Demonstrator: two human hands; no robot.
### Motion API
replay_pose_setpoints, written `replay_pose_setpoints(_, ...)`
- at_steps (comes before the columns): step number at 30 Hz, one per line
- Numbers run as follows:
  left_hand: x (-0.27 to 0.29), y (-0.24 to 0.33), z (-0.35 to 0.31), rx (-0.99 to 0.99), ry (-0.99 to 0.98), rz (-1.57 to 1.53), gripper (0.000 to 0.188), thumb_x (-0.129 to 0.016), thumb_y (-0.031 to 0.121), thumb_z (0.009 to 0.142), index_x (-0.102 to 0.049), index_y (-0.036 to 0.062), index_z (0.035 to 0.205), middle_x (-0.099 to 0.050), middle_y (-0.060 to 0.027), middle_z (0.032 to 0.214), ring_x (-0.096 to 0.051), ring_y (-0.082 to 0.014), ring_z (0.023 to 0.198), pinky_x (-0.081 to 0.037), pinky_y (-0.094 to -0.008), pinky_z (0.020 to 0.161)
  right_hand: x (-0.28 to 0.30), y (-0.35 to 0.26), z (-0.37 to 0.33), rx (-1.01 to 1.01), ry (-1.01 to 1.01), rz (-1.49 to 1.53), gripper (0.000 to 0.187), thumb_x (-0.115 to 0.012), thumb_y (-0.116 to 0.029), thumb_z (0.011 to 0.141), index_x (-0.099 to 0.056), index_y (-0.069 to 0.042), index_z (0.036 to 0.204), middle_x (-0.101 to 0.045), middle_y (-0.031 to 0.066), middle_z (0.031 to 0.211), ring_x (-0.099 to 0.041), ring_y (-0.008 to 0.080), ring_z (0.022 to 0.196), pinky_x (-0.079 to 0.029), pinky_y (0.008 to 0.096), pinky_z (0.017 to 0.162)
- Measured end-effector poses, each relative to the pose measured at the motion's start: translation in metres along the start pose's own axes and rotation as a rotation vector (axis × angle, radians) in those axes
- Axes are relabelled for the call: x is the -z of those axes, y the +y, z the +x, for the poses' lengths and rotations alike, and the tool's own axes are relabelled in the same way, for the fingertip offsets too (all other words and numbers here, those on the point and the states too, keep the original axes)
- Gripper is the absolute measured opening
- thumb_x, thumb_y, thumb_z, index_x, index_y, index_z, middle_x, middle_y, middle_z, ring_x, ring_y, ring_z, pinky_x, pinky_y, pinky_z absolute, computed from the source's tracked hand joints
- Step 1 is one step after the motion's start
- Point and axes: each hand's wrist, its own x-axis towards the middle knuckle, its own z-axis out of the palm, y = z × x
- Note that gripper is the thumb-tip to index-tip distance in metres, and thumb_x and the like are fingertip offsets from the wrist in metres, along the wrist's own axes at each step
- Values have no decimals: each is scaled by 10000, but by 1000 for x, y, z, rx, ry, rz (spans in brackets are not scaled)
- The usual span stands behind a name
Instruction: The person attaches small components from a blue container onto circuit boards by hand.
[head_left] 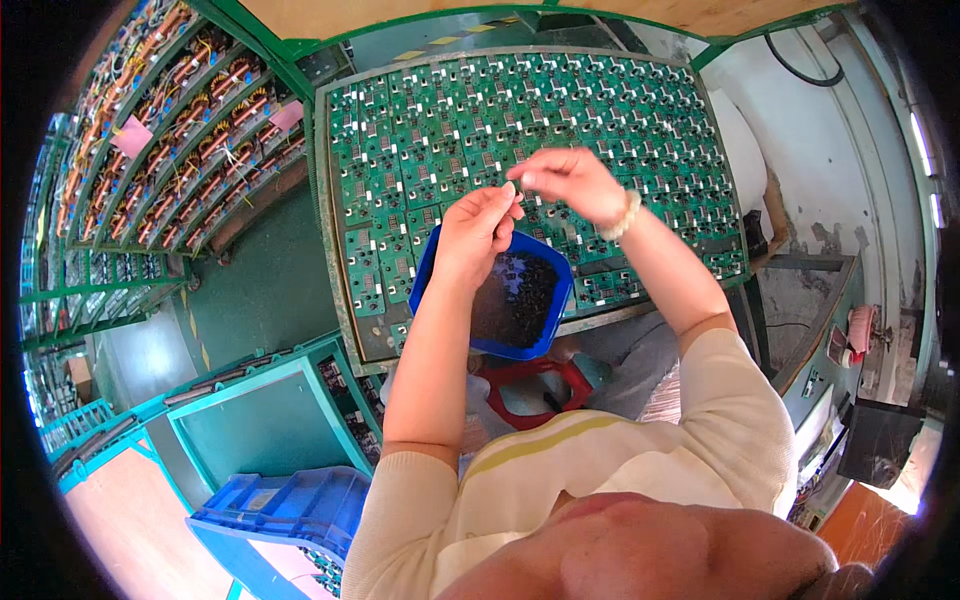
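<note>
My left hand (478, 235) is raised over the near part of a wide array of green circuit boards (400, 160), thumb and fingers pinched together. Close to its fingertips is my right hand (575, 185), also closed in a pinch, with a beaded bracelet (627, 215) at the wrist. Whatever sits between the fingers is too small to make out. Below the hands, a blue plastic bin (516, 353) rests at the table's near edge, partly behind my left forearm. Many small black parts (535, 285) lie inside it.
A rack of boards with copper coils (190, 130) stands at the left. Lower left are a teal-framed cart (250, 425) and a blue crate (290, 510). A red stool (540, 390) shows under the table. A metal bench (810, 300) runs along the right wall.
</note>
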Motion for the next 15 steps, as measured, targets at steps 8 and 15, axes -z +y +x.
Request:
replay_pose_setpoints(8,0,-10,6,-26,61,135,213,-607,243,812,-534,50,760,-516,-1,653,-402,-41,489,-265,-170,391,-5,8,-11,80,-52,14,136,-608,-108,795,-641,-35,905,-599,8,773,-514,58,679,-415,197,594)
replay_pose_setpoints(15,-3,1,2,-24,52,21,167,-519,174,825,-527,8,819,-524,-41,671,-389,-51,471,-250,-181,380,86,59,41,234,485,-983,83,-653,-152,695,-672,-102,758,-608,67,742,-576,219,719,-463,310,692)
